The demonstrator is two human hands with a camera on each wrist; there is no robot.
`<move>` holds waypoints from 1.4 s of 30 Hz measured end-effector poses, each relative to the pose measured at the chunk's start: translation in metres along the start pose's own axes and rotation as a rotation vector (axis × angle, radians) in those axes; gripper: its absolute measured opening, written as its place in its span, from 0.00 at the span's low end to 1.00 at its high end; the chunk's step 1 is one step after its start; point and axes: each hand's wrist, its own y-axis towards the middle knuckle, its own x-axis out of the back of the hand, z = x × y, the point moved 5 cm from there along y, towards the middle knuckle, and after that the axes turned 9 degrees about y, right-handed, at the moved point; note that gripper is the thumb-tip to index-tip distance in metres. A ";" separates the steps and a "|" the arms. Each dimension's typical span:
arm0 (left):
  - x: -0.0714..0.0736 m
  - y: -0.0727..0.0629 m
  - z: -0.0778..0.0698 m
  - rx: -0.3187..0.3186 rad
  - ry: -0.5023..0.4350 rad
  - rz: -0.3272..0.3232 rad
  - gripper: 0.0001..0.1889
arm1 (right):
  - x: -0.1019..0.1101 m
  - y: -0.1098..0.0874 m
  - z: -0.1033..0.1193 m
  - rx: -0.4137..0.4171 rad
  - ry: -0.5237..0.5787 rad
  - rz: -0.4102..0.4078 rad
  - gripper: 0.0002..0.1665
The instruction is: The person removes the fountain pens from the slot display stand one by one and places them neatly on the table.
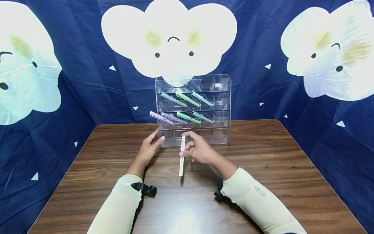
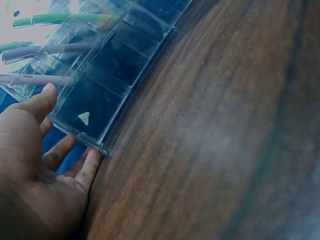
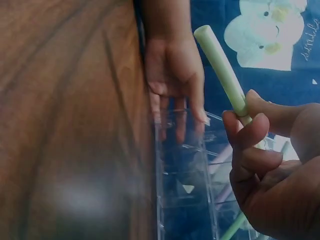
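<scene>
Right hand (image 1: 201, 151) pinches pale pen (image 1: 181, 164); left hand (image 1: 147, 150), fingers apart, touches side of clear tiered rack (image 1: 221, 141). Best: brace rack lightly, keep pinch firm, angle pen gently.

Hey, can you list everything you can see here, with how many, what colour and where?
Table: one, brown wood grain, under the arms
Rack: one, clear, at the table's far side
Upper pens: three, teal, light green and pale blue, in the rack's second tier from the top
Lower pens: four, whitish lilac, purple, green and teal, in the third tier
Held pen: one, pale, in front of the rack
Backdrop: one, dark blue, around the table
Clouds: three in the head view, white, on the backdrop
Triangles: several, white, scattered on the backdrop
Sleeves: two, cream, on the forearms
Wrist devices: two, black, near the cuffs
Left hand: one, bare, at the rack's lower left side
Right hand: one, bare, pinching the held pen
</scene>
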 end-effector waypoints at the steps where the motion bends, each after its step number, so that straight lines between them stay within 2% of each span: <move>1: 0.000 0.000 0.000 0.000 0.003 0.001 0.36 | -0.001 0.000 -0.002 -0.005 -0.008 0.003 0.48; 8: 0.002 0.000 0.000 0.005 0.008 -0.011 0.36 | -0.015 0.004 -0.017 -0.046 -0.072 0.028 0.47; 14: 0.004 -0.002 -0.001 0.018 0.021 -0.015 0.36 | -0.026 0.005 -0.030 -0.077 -0.065 0.065 0.47; 22: 0.002 -0.001 0.001 0.013 0.033 -0.013 0.36 | -0.031 0.008 -0.043 -0.071 -0.024 0.101 0.46; 29: 0.000 0.001 0.005 -0.006 0.016 -0.018 0.35 | -0.032 0.011 -0.057 -0.046 -0.038 0.127 0.43; 42: 0.000 0.000 0.003 0.000 -0.013 -0.021 0.34 | -0.034 0.017 -0.072 -0.012 -0.054 0.131 0.40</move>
